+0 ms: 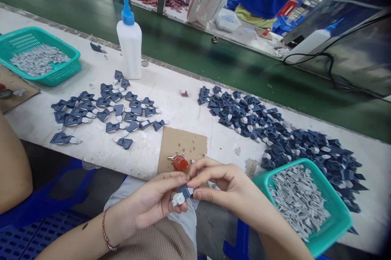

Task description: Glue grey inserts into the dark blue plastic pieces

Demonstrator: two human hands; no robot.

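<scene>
Between my two hands, just past the table's near edge, is a small dark blue and light grey plastic part (181, 195). My left hand (155, 199) is closed round it from the left, its light grey end pointing toward me. On the other side, my right hand (221, 180) pinches at the part's right end with thumb and fingers; whether a separate small piece is there I cannot make out. Right beyond my fingers, a red blob in a small round cap (180, 163) sits on a piece of brown cardboard (183, 142).
A green basket of grey pieces (343, 223) stands right, beside a heap of dark blue parts (308, 146). More blue parts (105, 103) lie scattered left. A white squeeze bottle (130, 48) and another green basket (61, 77) stand farther back. Someone's limb (14, 162) shows far left.
</scene>
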